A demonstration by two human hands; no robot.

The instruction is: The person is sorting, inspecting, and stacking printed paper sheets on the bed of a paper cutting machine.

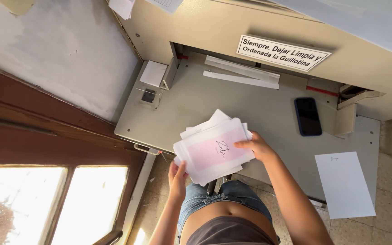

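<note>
Both hands on a stack (pixel 213 150) of pink-and-white printed sheets, held over the near edge of the cutter table (pixel 250 113). Stack is loose and fanned, corners sticking out at the far side; long axis runs roughly from left hand to right hand, tilted a bit up toward the right.

Left hand (pixel 178 179): under the stack's near-left corner, fingers pointing up and spread flat against the underside and edge, supporting it. Not curled tight, more a flat prop.

Right hand (pixel 256 146): at the stack's right end, thumb on top of the top sheet, fingers hidden below, so pinched on the stack. Right hand is the one actually gripping; both touch it, neither nearer.

Beyond the right hand and to its right: phone (pixel 308 116) lying flat on the table, apart from the stack. Farther right, nearer the person: single white sheet (pixel 344 183) overhanging the table edge. Well beyond both hands, at the blade slot: white strips (pixel 242 72). Beyond the left hand: small white block (pixel 153 73) by the side guide.
</note>
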